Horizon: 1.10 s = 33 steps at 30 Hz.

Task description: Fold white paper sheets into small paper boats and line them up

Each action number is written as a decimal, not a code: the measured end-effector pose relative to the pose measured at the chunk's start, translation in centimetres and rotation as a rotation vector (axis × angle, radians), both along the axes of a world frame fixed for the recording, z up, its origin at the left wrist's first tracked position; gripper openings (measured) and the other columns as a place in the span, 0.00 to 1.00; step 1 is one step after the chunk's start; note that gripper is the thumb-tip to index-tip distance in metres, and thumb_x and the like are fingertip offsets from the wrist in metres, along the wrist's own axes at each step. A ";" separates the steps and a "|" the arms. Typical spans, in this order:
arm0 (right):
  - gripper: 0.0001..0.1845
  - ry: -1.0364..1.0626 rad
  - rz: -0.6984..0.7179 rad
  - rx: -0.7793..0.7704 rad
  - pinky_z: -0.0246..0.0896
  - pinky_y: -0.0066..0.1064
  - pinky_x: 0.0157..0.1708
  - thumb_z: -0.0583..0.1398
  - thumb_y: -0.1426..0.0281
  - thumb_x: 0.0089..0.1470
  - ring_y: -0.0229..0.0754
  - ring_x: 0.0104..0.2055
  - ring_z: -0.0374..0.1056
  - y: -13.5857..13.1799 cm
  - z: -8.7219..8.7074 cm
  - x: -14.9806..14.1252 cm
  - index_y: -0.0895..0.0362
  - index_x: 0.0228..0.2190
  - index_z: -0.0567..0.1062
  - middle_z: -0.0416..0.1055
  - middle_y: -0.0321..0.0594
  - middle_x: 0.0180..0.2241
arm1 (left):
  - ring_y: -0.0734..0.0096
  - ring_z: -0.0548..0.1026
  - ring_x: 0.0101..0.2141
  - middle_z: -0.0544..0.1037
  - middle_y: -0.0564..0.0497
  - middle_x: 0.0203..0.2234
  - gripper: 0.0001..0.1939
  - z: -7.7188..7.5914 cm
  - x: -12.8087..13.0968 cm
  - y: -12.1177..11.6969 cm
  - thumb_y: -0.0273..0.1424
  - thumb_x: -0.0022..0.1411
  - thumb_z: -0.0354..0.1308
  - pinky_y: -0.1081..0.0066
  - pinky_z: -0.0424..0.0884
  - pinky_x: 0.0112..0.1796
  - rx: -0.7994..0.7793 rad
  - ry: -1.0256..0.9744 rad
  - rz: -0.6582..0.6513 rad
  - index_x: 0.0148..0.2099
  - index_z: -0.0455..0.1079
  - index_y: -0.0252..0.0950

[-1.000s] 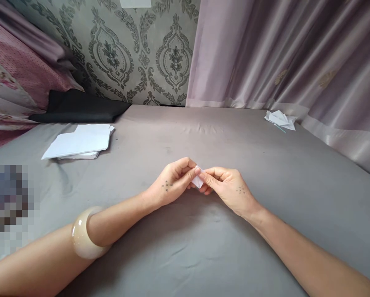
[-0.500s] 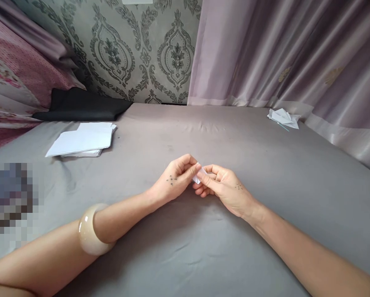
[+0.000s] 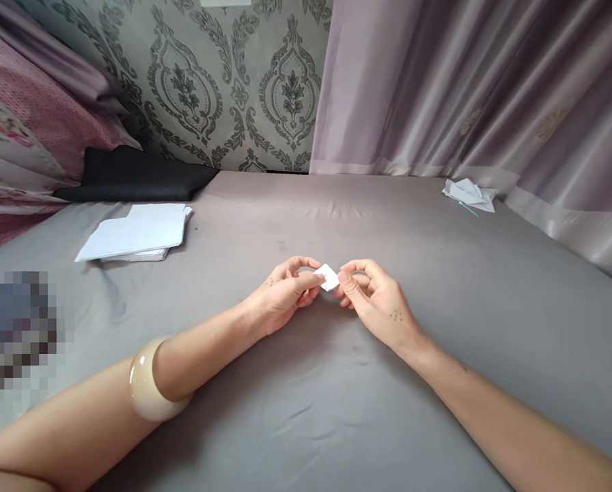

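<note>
A small folded piece of white paper (image 3: 328,276), diamond-shaped with creases on its face, is held up between my hands above the grey sheet. My left hand (image 3: 285,288) pinches its left side, thumb on top and fingers curled behind. At its right corner my right hand (image 3: 375,294) closes thumb and forefinger on the edge, with the other fingers curled below. The thumbs sit apart, so most of the paper's front shows. Its back is hidden.
A stack of white paper (image 3: 136,232) lies at the left, before a black cloth (image 3: 142,178). Folded white papers (image 3: 470,195) and a thin bluish stick (image 3: 468,209) lie far right. A blurred-out object (image 3: 14,328) is at the left edge. Curtains (image 3: 413,89) hang behind the grey sheet (image 3: 306,410).
The thumbs, earlier pressed close together over the folded paper, have moved apart. The right hand has shifted to the paper's right corner, and more of the paper shows.
</note>
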State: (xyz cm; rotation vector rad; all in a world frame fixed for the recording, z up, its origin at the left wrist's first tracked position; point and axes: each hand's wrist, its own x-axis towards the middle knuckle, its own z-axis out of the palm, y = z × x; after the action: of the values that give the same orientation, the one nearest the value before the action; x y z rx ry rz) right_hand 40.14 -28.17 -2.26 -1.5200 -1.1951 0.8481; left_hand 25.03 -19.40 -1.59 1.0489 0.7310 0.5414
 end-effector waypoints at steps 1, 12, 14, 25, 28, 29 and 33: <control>0.15 -0.130 -0.029 0.084 0.66 0.34 0.33 0.60 0.57 0.56 0.39 0.30 0.69 -0.1 -0.1 0.0 0.54 0.40 0.70 0.73 0.39 0.30 | 0.81 0.57 0.18 0.62 0.60 0.15 0.15 0.0 0.0 0.1 0.28 0.52 0.63 0.75 0.51 0.23 -0.021 -0.004 0.011 0.42 0.65 0.37; 0.08 -0.472 0.091 0.390 0.66 0.33 0.37 0.57 0.69 0.59 0.40 0.36 0.70 0.1 -0.8 0.0 0.50 0.37 0.77 0.75 0.39 0.38 | 0.81 0.60 0.20 0.66 0.56 0.20 0.11 0.2 0.0 -0.3 0.35 0.54 0.63 0.76 0.53 0.23 -0.049 0.071 -0.082 0.36 0.68 0.34; 0.08 -0.445 0.057 0.371 0.66 0.33 0.37 0.57 0.68 0.59 0.41 0.35 0.71 0.1 -0.7 0.2 0.50 0.36 0.77 0.75 0.39 0.36 | 0.80 0.59 0.21 0.65 0.56 0.20 0.13 0.2 -0.1 -0.4 0.41 0.57 0.60 0.76 0.53 0.23 0.096 0.152 -0.101 0.36 0.69 0.35; 0.08 -0.437 -0.007 0.291 0.65 0.30 0.32 0.58 0.71 0.58 0.39 0.33 0.70 0.3 -0.6 0.1 0.52 0.35 0.78 0.75 0.39 0.35 | 0.76 0.64 0.28 0.71 0.52 0.36 0.09 -0.8 0.1 -0.8 0.31 0.59 0.58 0.74 0.64 0.31 0.950 0.322 -0.031 0.44 0.71 0.40; 0.09 -0.407 -0.023 0.266 0.65 0.29 0.31 0.58 0.72 0.57 0.38 0.32 0.71 0.5 -0.7 0.1 0.53 0.34 0.79 0.75 0.39 0.35 | 0.78 0.62 0.25 0.71 0.53 0.33 0.06 -0.8 0.4 -0.7 0.30 0.59 0.57 0.75 0.63 0.29 1.012 0.356 -0.017 0.40 0.71 0.39; 0.09 -0.392 -0.031 0.257 0.66 0.29 0.31 0.58 0.72 0.56 0.38 0.32 0.71 0.6 -0.6 0.1 0.53 0.34 0.79 0.76 0.38 0.35 | 0.79 0.62 0.24 0.70 0.54 0.32 0.05 -0.8 0.4 -0.6 0.29 0.59 0.57 0.75 0.62 0.28 1.021 0.363 -0.007 0.40 0.71 0.39; 0.10 -0.357 -0.035 0.233 0.65 0.29 0.31 0.58 0.72 0.55 0.37 0.32 0.71 0.7 -0.5 0.1 0.53 0.33 0.81 0.76 0.37 0.35 | 0.80 0.62 0.23 0.70 0.54 0.31 0.06 -0.8 0.4 -0.5 0.28 0.59 0.57 0.76 0.63 0.27 1.058 0.371 -0.003 0.40 0.70 0.38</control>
State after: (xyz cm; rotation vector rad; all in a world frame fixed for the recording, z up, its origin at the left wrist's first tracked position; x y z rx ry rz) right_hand 40.24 -27.48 -2.73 -1.5317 -1.4645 0.4037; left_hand 25.43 -19.88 -2.38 2.1747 0.7630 0.7621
